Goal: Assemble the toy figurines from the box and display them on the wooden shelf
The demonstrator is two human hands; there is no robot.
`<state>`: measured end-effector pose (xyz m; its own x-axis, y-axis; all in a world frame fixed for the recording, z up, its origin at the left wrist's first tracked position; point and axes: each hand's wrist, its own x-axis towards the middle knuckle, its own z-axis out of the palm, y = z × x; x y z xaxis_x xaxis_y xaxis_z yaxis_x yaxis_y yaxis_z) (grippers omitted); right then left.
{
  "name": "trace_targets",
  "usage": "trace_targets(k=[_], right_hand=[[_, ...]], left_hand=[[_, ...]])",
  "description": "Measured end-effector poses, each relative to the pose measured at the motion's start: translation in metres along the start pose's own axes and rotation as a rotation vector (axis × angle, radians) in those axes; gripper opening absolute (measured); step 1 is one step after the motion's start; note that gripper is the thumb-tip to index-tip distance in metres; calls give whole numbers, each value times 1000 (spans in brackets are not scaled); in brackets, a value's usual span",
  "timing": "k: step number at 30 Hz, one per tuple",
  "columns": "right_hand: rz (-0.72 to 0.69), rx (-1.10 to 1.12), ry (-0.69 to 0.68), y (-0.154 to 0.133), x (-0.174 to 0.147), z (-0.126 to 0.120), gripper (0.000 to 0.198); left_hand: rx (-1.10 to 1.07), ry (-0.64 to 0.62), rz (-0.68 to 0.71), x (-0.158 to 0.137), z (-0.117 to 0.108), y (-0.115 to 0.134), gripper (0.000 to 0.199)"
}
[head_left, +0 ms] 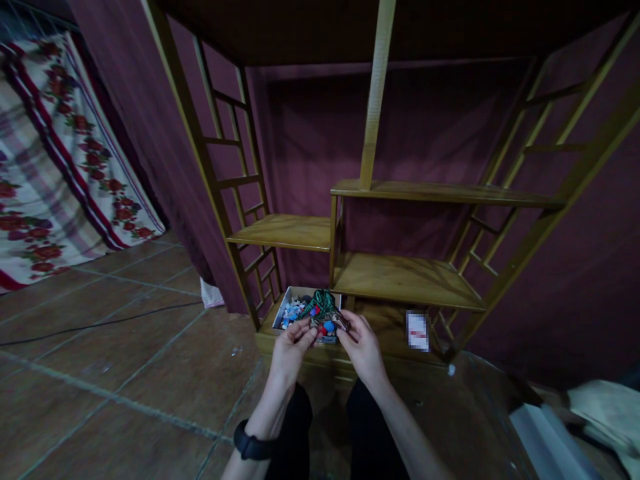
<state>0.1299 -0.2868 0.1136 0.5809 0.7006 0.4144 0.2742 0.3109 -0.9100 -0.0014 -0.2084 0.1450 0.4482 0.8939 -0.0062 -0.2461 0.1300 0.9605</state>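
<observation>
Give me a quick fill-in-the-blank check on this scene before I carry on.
1. The black wristband is on the ____ arm.
2. Near the left hand and right hand, the shiny bundle is mostly ____.
3. The box sits on the wooden rack's ____ level.
Missing words: left; green; lowest.

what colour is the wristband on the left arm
The wristband is black; it shows best in the head view, the only one.

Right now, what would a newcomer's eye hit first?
Probably the shiny green bundle at the open box on the bottom shelf, with the left hand and right hand close in front. Next, the floral cloth draped at far left. The wooden shelving unit spans the centre.
</observation>
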Motion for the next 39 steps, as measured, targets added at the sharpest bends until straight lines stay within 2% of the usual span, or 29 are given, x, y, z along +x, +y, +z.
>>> trace_targets(k=[11, 18, 23, 27, 31, 35, 39], right_hand=[[-24, 72, -10, -26, 7, 5, 34], [-131, -77, 50, -43, 8, 3, 30], [-125, -157, 83, -50, 15, 2, 30], [-119, -142, 70, -50, 18, 1, 31], [-75, -101, 50, -40, 16, -1, 31], [-44, -59, 31, -29, 14, -3, 34], [-41, -28, 46, -28, 17, -5, 37]], left_hand=[[-128, -30, -70, 0, -2, 19, 42], [-244, -70, -192, -3, 5, 20, 25], [-306, -98, -316, -4, 6, 22, 13], [-327, -93, -347, -4, 5, 26, 16], [-273, -65, -275, -5, 6, 29, 24], [-155, -53, -123, -8, 13, 33, 34], [-73, -30, 18, -9, 21, 37, 36]])
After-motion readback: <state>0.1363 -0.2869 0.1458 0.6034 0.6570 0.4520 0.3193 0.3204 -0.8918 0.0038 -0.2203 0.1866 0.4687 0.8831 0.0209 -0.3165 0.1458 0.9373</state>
